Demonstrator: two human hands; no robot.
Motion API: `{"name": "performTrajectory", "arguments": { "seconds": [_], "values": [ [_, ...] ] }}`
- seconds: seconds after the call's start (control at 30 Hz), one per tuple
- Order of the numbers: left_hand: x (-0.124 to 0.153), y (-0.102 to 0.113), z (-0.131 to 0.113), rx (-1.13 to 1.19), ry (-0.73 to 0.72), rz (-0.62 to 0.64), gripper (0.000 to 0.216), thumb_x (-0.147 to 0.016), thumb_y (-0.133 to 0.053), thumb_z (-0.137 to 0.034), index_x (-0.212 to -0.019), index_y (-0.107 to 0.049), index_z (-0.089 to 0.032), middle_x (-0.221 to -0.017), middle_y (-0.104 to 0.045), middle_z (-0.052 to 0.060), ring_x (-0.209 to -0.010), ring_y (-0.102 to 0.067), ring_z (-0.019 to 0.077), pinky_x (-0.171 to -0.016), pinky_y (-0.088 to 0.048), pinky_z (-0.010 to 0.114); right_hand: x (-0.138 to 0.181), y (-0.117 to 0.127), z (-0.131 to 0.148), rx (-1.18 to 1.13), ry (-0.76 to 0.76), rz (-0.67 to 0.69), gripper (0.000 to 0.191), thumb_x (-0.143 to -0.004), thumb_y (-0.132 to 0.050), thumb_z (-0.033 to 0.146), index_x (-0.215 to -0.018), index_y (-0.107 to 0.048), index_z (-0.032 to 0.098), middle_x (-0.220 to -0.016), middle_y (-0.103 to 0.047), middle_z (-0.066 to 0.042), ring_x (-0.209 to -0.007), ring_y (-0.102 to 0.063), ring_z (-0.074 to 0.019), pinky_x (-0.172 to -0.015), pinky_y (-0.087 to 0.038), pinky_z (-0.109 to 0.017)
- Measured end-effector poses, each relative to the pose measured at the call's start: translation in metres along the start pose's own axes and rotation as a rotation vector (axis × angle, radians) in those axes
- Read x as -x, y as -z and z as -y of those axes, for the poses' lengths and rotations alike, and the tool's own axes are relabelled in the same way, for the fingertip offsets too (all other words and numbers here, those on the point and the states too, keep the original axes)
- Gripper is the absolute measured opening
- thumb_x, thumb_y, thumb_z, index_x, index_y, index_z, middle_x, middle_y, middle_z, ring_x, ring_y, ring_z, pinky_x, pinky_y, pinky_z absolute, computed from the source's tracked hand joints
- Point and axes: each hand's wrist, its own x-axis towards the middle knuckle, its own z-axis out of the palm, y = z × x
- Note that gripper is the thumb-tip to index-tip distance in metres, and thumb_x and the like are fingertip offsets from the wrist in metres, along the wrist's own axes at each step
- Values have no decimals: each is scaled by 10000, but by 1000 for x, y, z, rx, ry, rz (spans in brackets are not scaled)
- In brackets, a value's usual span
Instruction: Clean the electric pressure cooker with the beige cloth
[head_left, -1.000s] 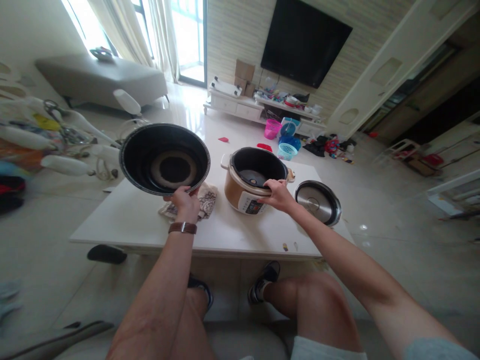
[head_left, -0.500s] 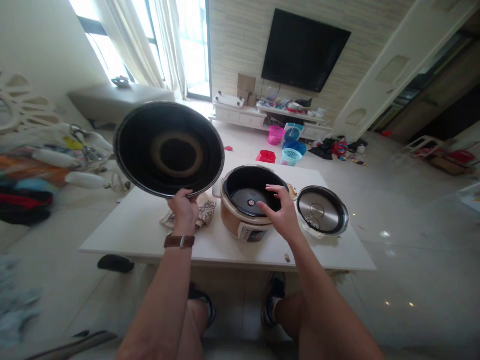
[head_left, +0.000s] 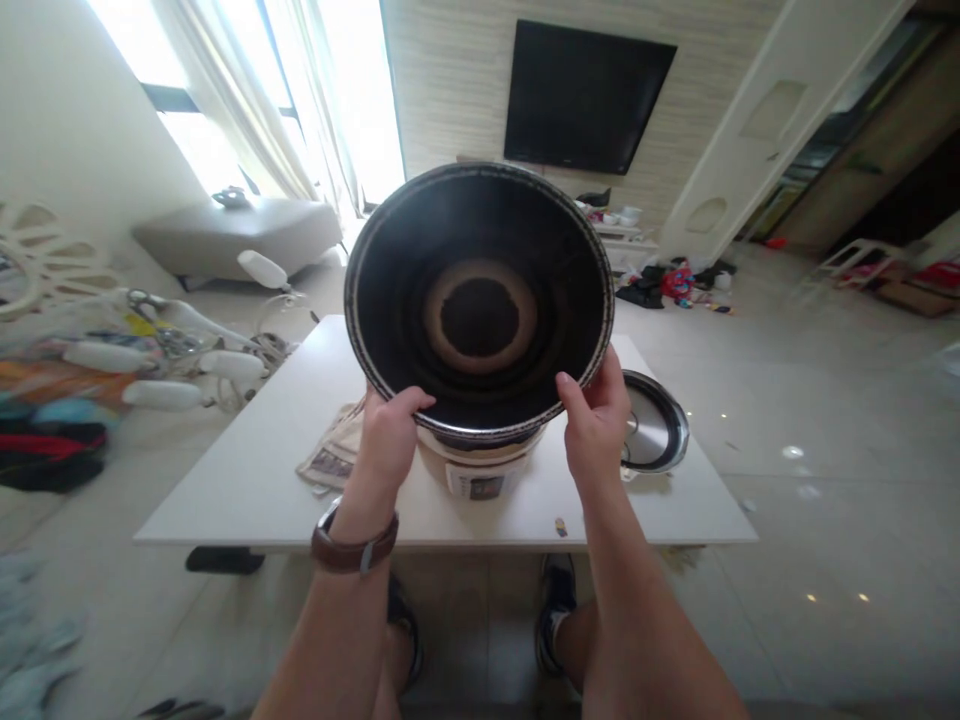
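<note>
A round black inner pot [head_left: 480, 315] is tilted toward me above the table, its inside showing with a pale worn ring at the bottom. My left hand [head_left: 390, 435] grips its rim at the lower left, thumb over the edge. On the lower right, my right hand [head_left: 596, 415] holds the same rim, also with the thumb inside. Behind and below the pot stands the rice cooker body [head_left: 480, 470], mostly hidden, its front panel visible. To the right lies the round metal-lined lid [head_left: 660, 425], partly covered by my right hand. A patterned cloth [head_left: 330, 455] lies left of the cooker.
The white table [head_left: 247, 480] holds these things, with a small sticker-like scrap [head_left: 561, 526] near its front edge. A grey bench [head_left: 240, 235] stands by the window. White lamp-like parts [head_left: 225, 365] are at left; a television [head_left: 589, 95] hangs on the wall.
The inner pot has moved right, from the left side to in front of the cooker. My right hand has left the space over the cooker and taken hold of the pot's rim.
</note>
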Motion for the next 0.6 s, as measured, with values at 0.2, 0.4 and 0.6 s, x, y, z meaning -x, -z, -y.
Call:
{"name": "performTrajectory", "arguments": {
  "seconds": [0.2,0.4,0.6],
  "values": [
    [5,-3,-4,-275,-302,260,545,-713,-802,-95,-1215,-642,-236,-1288,-660,43,-1328,-615,268,-1249,-451,389,-9,12,-8,20,-93,28,531,-878,-746,387,-1386,-700,237,-1358,-737,-69,-1322,-653,-302,-1121,-573,-456],
    [-4,-1,5,-419,-391,383,522,-897,-711,-363,-1389,-563,-273,-1339,-675,34,-1281,-629,249,-1206,-465,410,-13,14,-21,44,-217,60,501,-880,-700,392,-1351,-717,221,-1252,-768,-58,-1172,-700,-289,-987,-624,-423],
    [-15,6,15,-511,-380,361,461,-909,-705,-425,-1322,-596,-251,-1251,-683,35,-1217,-635,247,-1174,-474,410,-12,15,-32,139,-243,83,459,-907,-678,447,-1300,-738,217,-1181,-788,-53,-1047,-728,-272,-949,-606,-400]
  ]
}}
